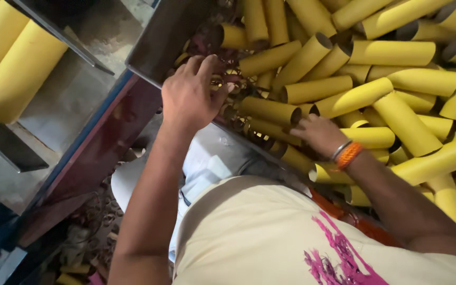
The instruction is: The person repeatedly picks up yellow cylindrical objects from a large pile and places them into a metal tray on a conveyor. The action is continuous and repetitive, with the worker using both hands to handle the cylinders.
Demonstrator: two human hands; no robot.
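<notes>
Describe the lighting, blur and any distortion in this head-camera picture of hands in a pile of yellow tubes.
Head view: dim, warm light; the yellow tubes are brightest, with soft glare on their curves; deep shadow lower left; the left hand and right hand look slightly soft, fine detail smeared; the shirt looms large at the bottom edge, stretched by the wide lens.

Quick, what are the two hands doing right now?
Left hand: fingers curled down among small rings by the yellow tubes; a grip cannot be told.
Right hand: resting on the tubes, grip hidden.
</notes>
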